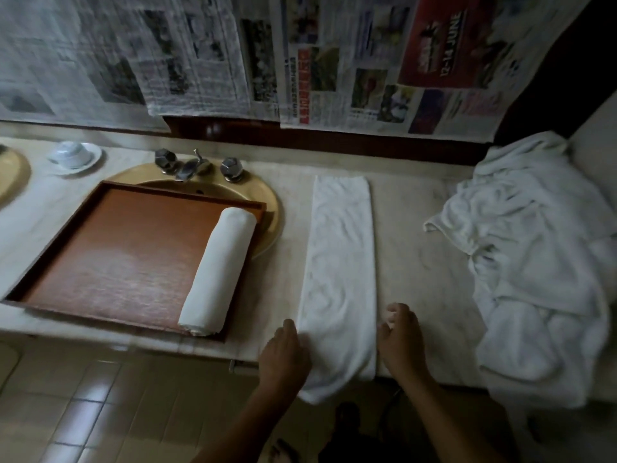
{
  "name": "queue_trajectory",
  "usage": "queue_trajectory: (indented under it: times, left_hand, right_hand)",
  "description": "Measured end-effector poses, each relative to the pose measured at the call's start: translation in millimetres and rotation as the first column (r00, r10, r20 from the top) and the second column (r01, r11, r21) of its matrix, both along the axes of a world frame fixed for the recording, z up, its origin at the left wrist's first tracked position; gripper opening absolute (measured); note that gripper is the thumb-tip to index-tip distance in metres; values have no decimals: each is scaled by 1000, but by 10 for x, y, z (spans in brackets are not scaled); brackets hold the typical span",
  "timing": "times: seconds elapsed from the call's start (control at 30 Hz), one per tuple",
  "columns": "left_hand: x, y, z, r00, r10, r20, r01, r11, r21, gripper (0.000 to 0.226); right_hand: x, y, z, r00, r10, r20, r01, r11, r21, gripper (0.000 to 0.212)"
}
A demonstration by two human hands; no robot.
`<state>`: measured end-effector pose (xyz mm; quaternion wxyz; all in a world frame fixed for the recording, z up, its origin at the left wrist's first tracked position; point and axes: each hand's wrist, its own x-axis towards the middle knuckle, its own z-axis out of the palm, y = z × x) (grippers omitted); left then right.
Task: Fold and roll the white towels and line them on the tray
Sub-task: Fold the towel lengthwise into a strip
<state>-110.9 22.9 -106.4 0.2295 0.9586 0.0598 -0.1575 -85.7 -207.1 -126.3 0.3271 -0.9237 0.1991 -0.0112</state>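
A white towel [340, 262], folded into a long narrow strip, lies on the counter, and its near end hangs over the front edge. My left hand [283, 352] rests at the strip's left edge near that end, fingers relaxed. My right hand [400, 339] sits at the right edge with its fingers loosely curled, and I cannot tell whether they hold the cloth. On the right side of the brown wooden tray [117, 255] lies one rolled white towel [218, 272]. A heap of loose white towels [534, 262] covers the counter's right end.
The tray sits over a gold basin [267, 208] with a chrome tap and two handles [197, 167]. A white cup on a saucer [73, 157] stands at the back left. Newspaper sheets [300, 61] cover the wall behind. Tiled floor lies below the counter edge.
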Motion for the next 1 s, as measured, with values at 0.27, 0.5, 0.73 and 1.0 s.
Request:
queue_trajectory:
  times: [0.27, 0.5, 0.73, 1.0]
  left_hand:
    - [541, -201, -358, 886, -445, 128, 403, 877, 262, 64]
    - [1317, -479, -338, 838, -500, 221, 460, 863, 209, 63]
    - [2372, -385, -418, 917, -311, 251, 246, 935, 256, 66]
    - [3247, -505, -576, 901, -376, 216, 323, 915, 243, 68]
  right_hand:
    - [100, 173, -336, 892, 433, -128, -442, 780, -443, 63]
    - [958, 55, -302, 881, 470, -51, -448, 797, -405, 59]
    - [2025, -191, -353, 925, 367, -98, -371, 820, -437, 63]
    - [2965, -200, -409, 903, 420, -93, -414, 789, -454, 63]
